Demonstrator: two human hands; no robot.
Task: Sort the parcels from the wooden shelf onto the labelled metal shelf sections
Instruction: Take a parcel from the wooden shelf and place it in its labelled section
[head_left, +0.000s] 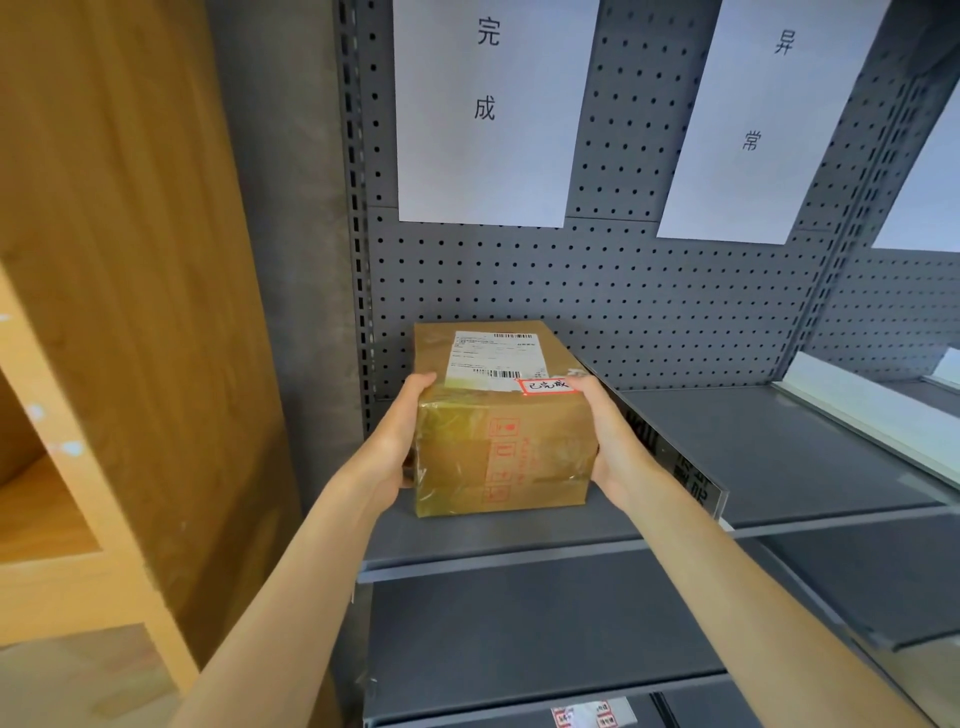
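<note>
A brown cardboard parcel (498, 441), wrapped in clear tape, carries a white shipping label and a small red-edged sticker with handwriting. It rests on the grey metal shelf (519, 540) in the left section, under a white paper sign (488, 109) printed 完成. My left hand (402, 436) grips the parcel's left side. On its right side my right hand (610, 441) grips it too. A second white sign (769, 114) printed 异常 hangs over the right section.
A clear divider plate (675, 457) with black lettering stands just right of the parcel, splitting the shelf. The wooden shelf (104, 312) fills the left. The back is a grey pegboard (623, 301). Lower metal shelves (545, 623) sit below, with a stickered item (587, 714) at the bottom edge.
</note>
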